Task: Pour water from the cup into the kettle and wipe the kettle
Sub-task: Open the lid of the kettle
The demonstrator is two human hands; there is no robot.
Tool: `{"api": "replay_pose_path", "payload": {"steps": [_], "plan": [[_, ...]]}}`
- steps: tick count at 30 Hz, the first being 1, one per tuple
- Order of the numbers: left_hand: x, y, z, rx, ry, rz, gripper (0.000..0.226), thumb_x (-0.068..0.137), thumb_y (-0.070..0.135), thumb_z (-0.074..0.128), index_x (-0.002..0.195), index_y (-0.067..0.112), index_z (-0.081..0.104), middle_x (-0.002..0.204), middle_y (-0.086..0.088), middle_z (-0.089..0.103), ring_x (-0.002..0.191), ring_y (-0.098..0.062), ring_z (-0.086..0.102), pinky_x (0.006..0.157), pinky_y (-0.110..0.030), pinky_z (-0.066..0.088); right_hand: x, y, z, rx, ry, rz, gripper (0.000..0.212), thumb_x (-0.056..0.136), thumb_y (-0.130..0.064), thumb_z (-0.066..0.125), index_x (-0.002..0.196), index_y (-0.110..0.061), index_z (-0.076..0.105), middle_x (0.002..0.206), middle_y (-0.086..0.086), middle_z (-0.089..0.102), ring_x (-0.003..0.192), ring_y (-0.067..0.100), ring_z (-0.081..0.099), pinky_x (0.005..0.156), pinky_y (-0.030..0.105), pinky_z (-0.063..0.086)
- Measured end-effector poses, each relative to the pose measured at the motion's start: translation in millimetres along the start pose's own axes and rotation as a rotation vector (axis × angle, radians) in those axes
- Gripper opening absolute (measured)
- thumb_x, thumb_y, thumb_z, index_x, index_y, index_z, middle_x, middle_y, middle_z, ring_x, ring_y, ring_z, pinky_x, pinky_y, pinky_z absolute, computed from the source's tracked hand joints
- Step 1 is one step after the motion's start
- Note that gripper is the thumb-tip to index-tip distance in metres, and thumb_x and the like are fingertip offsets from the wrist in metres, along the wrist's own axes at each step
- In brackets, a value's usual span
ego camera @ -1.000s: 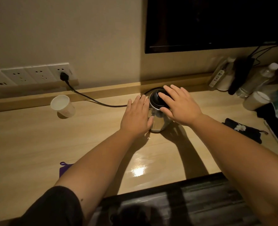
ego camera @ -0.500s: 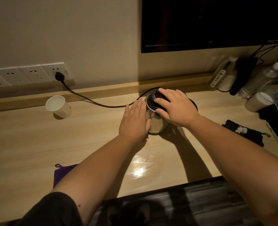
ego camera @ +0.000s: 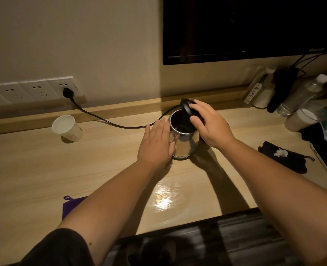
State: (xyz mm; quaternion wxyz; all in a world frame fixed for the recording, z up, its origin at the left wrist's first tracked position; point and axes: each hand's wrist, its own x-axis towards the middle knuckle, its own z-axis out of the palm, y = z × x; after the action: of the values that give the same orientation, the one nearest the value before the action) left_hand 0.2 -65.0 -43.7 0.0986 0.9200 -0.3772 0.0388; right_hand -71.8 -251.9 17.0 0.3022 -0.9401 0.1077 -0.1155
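Observation:
A small steel kettle (ego camera: 183, 144) stands in the middle of the wooden desk (ego camera: 34, 169), its mouth uncovered and dark inside. My right hand (ego camera: 210, 125) grips the black lid (ego camera: 187, 108), tilted up at the kettle's far right rim. My left hand (ego camera: 156, 143) lies flat against the kettle's left side, fingers together. A white paper cup (ego camera: 67, 128) stands upright at the far left, apart from both hands. A purple cloth (ego camera: 70, 205) shows near the front edge, partly hidden by my left forearm.
A black cord (ego camera: 105, 120) runs from a wall socket (ego camera: 66, 91) across the desk to the kettle. Bottles (ego camera: 302, 95), a remote and other items crowd the back right. A black pouch (ego camera: 285, 156) lies at the right. A dark screen (ego camera: 250, 27) hangs above.
My right hand has lifted the black lid off the kettle's mouth, tilting it up toward the back right. The left hand stays against the kettle's side.

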Motion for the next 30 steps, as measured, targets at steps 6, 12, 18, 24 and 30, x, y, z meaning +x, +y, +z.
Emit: {"api": "replay_pose_path", "payload": {"steps": [6,12,18,24,30], "plan": [[0.5,-1.4,0.3,-0.004,-0.019,-0.002,0.065,0.097,0.044,0.038,0.151,0.016,0.014,0.159,-0.007,0.021,0.147,-0.023,0.011,0.118,-0.045,0.007,-1.0,-0.8,2.4,0.120,0.054,0.083,0.050,0.098,-0.041,0.054,0.144,-0.023,0.048,0.150,0.000,0.047,0.136,0.018,0.043,0.106,0.033,0.038],[-0.3,-4.8,1.1,0.027,-0.016,0.022,0.065,0.096,0.044,0.036,0.151,0.015,0.016,0.158,-0.008,0.021,0.147,-0.023,0.012,0.117,-0.043,0.004,-2.8,0.2,2.7,0.390,0.201,0.237,0.038,0.093,-0.050,0.042,0.119,-0.031,0.062,0.106,-0.012,0.066,0.100,0.006,0.059,0.087,0.037,0.050],[-1.3,-10.4,4.9,0.041,-0.008,0.009,0.065,0.095,0.045,0.039,0.150,0.016,0.018,0.157,-0.007,0.026,0.146,-0.023,0.016,0.115,-0.041,0.003,-1.5,3.3,0.9,0.618,0.272,0.501,0.037,0.087,-0.065,0.040,0.091,-0.036,0.063,0.101,0.001,0.066,0.102,0.020,0.061,0.095,0.053,0.051],[-6.4,-24.6,3.8,0.060,-0.012,0.001,0.065,0.094,0.044,0.040,0.149,0.014,0.021,0.156,-0.008,0.028,0.145,-0.022,0.018,0.114,-0.039,0.001,-2.5,-9.1,10.3,0.722,0.274,0.555,0.033,0.083,-0.068,0.044,0.089,-0.045,0.066,0.104,0.000,0.069,0.105,0.019,0.063,0.096,0.053,0.050],[-16.2,-39.2,-2.2,0.053,-0.013,-0.012,0.066,0.095,0.043,0.040,0.150,0.015,0.018,0.157,-0.007,0.025,0.145,-0.021,0.016,0.116,-0.039,0.002,-3.2,-19.7,24.0,0.681,0.275,0.537,0.032,0.086,-0.067,0.041,0.082,-0.043,0.063,0.088,-0.009,0.067,0.097,0.018,0.063,0.091,0.049,0.052]]}}
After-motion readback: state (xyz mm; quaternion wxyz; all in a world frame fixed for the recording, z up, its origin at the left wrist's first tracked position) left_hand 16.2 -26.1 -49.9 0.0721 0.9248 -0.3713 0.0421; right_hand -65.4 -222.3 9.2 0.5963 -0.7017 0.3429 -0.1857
